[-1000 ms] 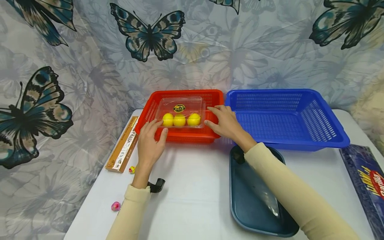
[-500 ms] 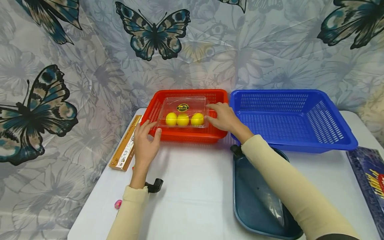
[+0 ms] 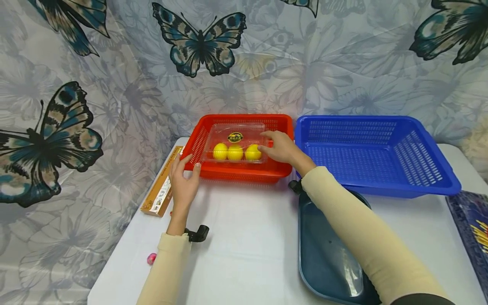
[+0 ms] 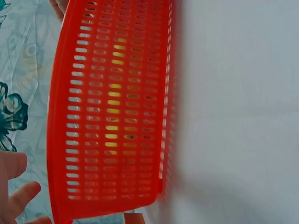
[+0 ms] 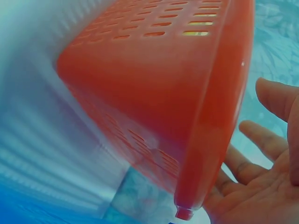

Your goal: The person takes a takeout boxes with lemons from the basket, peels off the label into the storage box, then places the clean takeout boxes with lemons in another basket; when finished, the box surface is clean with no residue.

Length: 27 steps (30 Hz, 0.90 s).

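Note:
A clear plastic box (image 3: 235, 137) with a yellow-and-black label lies in the red basket (image 3: 245, 174). Three yellow round things (image 3: 235, 152) show through its front. My right hand (image 3: 284, 148) is at the box's right end, fingers stretched over the basket's right side; in the right wrist view the hand (image 5: 261, 177) has its fingers spread beside the rim. At the basket's front left corner is my left hand (image 3: 184, 182), thumb and fingers apart. The left wrist view shows its fingers (image 4: 25, 196) beside the basket; whether they touch the rim I cannot tell.
A blue basket (image 3: 381, 188) stands right of the red one. In front of it lies a dark teal tray (image 3: 320, 271) with a clear plastic piece, partly under my right sleeve. A brown pasta box (image 3: 158, 190), a pink sweet (image 3: 151, 259) and a dark blue packet (image 3: 467, 228) lie at the sides.
My left hand has drawn back a little from the clear box towards the basket's left corner. My right hand stays at the box's right end. The whole view has shifted slightly.

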Each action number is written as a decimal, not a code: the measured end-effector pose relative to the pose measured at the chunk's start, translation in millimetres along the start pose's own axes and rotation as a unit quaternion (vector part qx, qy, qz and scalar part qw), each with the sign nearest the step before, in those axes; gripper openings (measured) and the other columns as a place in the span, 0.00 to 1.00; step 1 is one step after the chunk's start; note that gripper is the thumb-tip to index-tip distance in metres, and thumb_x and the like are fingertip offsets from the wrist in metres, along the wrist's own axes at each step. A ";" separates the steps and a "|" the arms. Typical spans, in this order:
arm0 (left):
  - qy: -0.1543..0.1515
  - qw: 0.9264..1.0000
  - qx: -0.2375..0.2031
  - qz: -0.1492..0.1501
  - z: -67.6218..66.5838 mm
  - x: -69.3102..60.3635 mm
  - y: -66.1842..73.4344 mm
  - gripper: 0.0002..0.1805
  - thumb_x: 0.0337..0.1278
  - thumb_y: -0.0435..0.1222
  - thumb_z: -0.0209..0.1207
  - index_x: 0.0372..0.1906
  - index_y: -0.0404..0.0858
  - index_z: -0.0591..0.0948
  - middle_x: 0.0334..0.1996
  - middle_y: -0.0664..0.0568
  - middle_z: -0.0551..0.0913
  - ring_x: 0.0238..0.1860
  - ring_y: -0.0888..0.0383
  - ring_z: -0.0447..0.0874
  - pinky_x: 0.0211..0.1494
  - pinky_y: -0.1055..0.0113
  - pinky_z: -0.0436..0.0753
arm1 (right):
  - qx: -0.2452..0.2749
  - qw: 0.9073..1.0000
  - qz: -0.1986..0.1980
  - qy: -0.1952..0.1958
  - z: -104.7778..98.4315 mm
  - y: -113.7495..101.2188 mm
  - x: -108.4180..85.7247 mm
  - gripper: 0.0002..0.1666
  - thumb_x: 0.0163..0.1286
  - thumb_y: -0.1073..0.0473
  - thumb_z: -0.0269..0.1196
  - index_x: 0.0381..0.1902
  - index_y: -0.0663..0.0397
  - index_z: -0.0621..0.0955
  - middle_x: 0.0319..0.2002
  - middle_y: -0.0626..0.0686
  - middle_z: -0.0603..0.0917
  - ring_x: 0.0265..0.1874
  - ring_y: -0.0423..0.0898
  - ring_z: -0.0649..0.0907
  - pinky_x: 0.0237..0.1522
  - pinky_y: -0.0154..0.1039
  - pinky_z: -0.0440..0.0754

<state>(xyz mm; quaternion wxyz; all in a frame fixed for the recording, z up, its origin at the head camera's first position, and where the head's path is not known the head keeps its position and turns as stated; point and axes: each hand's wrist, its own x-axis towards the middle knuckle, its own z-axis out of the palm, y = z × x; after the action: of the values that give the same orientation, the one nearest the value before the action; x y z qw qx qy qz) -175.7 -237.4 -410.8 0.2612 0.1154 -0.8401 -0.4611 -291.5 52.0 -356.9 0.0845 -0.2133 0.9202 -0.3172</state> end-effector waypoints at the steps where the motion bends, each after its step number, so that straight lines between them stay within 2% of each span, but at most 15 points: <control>1: 0.002 1.000 -0.003 -0.003 0.2 0.2 -0.8 0.23 0.67 0.39 0.62 0.65 0.40 0.80 0.78 0.41 0.62 0.80 0.38 0.50 0.78 0.33 0.55 | 0.001 1.000 0.003 -0.001 -0.5 0.2 0.4 0.36 0.74 0.50 0.61 0.75 0.58 0.68 0.73 0.63 0.71 0.74 0.62 0.68 0.74 0.62 0.66; 5: 0.008 1.000 -0.009 -0.006 2.0 2.8 -6.5 0.22 0.67 0.37 0.61 0.64 0.38 0.80 0.77 0.42 0.66 0.79 0.37 0.53 0.77 0.38 0.63 | 0.009 1.000 0.011 -0.001 -2.8 1.6 2.9 0.36 0.74 0.51 0.61 0.74 0.58 0.69 0.72 0.63 0.71 0.73 0.62 0.69 0.73 0.62 0.69; 8: 0.013 1.000 0.002 -0.009 3.5 3.9 -11.3 0.23 0.67 0.38 0.62 0.64 0.37 0.80 0.76 0.43 0.68 0.79 0.35 0.52 0.79 0.39 0.58 | 0.008 1.000 0.012 -0.004 -4.2 3.1 6.2 0.36 0.75 0.50 0.61 0.75 0.58 0.68 0.73 0.63 0.71 0.73 0.62 0.69 0.73 0.62 0.69; 12: 0.023 0.998 0.051 -0.013 4.7 5.4 -18.1 0.24 0.68 0.43 0.62 0.64 0.39 0.81 0.75 0.46 0.69 0.79 0.32 0.52 0.79 0.34 0.50 | 0.023 1.000 0.016 -0.006 -6.5 4.1 9.9 0.37 0.75 0.50 0.60 0.76 0.59 0.67 0.73 0.64 0.71 0.73 0.63 0.70 0.72 0.61 0.70; 16: 0.027 0.996 0.082 -0.012 4.0 6.2 -23.1 0.25 0.67 0.47 0.62 0.64 0.41 0.82 0.76 0.49 0.69 0.78 0.31 0.55 0.77 0.33 0.53 | 0.059 0.998 0.032 -0.004 -8.8 4.5 11.3 0.37 0.75 0.50 0.60 0.76 0.59 0.67 0.73 0.64 0.71 0.71 0.63 0.72 0.69 0.61 0.74; 21: 0.026 0.996 0.082 -0.014 1.6 5.4 -24.7 0.25 0.65 0.49 0.63 0.63 0.42 0.83 0.76 0.51 0.69 0.75 0.36 0.61 0.74 0.35 0.60 | 0.088 0.995 0.050 -0.011 -10.1 4.5 13.8 0.38 0.75 0.50 0.60 0.77 0.57 0.65 0.72 0.64 0.71 0.69 0.63 0.73 0.67 0.60 0.76; 27: 0.025 0.998 0.052 -0.012 0.3 6.2 -24.7 0.25 0.65 0.48 0.65 0.62 0.41 0.84 0.75 0.51 0.71 0.75 0.44 0.68 0.75 0.41 0.65 | 0.122 0.991 0.057 -0.013 -9.2 5.5 18.3 0.36 0.75 0.53 0.61 0.77 0.54 0.66 0.69 0.64 0.73 0.66 0.61 0.75 0.65 0.58 0.80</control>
<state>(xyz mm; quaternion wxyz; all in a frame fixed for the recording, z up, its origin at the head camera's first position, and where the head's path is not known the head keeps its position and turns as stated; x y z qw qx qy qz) -182.2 -253.3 -429.6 0.2701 0.1499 -0.8550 -0.4167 -312.4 52.8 -353.4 0.1401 -0.1527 0.8842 -0.4186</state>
